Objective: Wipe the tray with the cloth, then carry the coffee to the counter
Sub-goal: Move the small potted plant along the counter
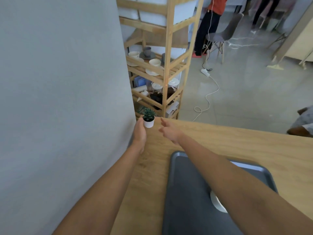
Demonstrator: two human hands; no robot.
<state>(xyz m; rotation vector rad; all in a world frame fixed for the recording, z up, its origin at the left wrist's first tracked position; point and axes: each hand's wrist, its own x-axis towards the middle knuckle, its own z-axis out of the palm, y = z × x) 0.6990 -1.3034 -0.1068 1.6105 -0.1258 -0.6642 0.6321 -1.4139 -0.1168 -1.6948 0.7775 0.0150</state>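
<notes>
A dark grey tray (184, 192) lies on the wooden table (237, 146) near its front. A white round object (217, 203), partly hidden under my right forearm, sits on the tray; I cannot tell what it is. No cloth is in view. Both arms stretch toward the table's far left corner. My left hand (139, 134) is flat with fingers apart, touching or just beside a small potted succulent (149, 118). My right hand (169, 130) hovers open to the right of the pot, holding nothing.
A grey wall (59, 82) runs along the left of the table. Behind the corner stands a wooden shelf rack (166, 68) with cups, plates and jars. A white cable and power strip (205, 72) lie on the floor. A person stands by a chair (223, 34).
</notes>
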